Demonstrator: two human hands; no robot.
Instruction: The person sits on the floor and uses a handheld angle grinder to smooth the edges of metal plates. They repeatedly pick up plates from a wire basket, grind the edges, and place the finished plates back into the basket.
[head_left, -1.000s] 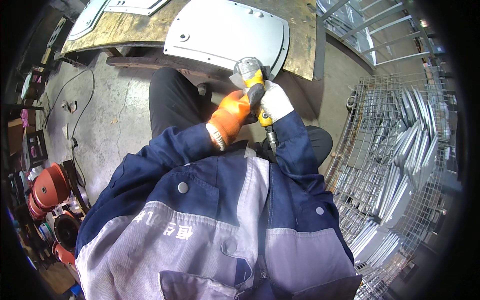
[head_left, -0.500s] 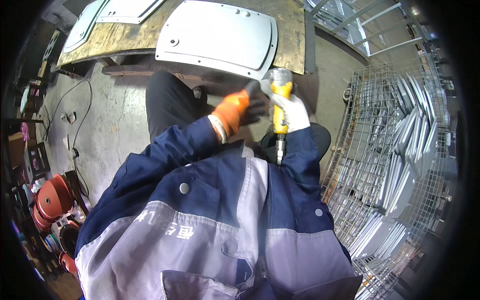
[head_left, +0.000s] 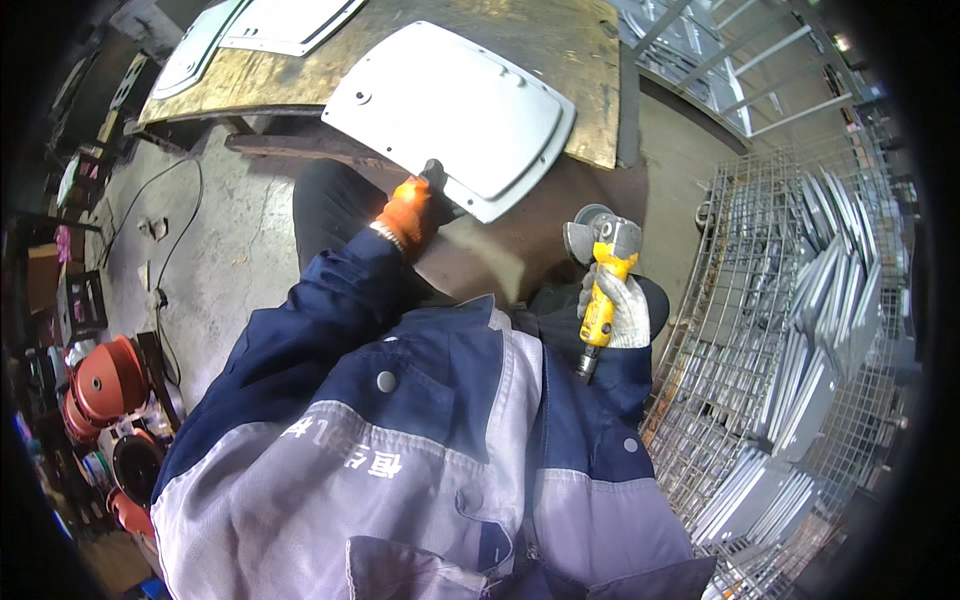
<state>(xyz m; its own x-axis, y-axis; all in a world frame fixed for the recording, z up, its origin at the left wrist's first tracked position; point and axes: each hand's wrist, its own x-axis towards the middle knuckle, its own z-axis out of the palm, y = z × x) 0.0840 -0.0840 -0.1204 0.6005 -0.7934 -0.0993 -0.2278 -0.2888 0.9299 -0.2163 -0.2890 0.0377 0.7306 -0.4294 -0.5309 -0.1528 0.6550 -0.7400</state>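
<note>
Nearly upright at right of center, a yellow grinder [head_left: 602, 308] points its disc head toward the top of the frame, its long axis leaning slightly right. Above and left, a white panel [head_left: 450, 110] slants lengthwise from upper left to lower right, its near corner jutting past the edge of a worn wooden table [head_left: 592, 85]. A wire basket [head_left: 690, 345] of grey plates [head_left: 800, 365] fills the right side; gray concrete floor [head_left: 235, 225] and red bowl-shaped parts [head_left: 108, 380] occupy the left. More pale panels [head_left: 285, 24] lie at upper left, with a metal rack [head_left: 780, 85] at upper right. The white-gloved right hand [head_left: 630, 308] wraps around the grinder's body; the orange-gloved left hand [head_left: 408, 212] grasps the panel's near edge, one dark fingertip on top, the others partly hidden.
</note>
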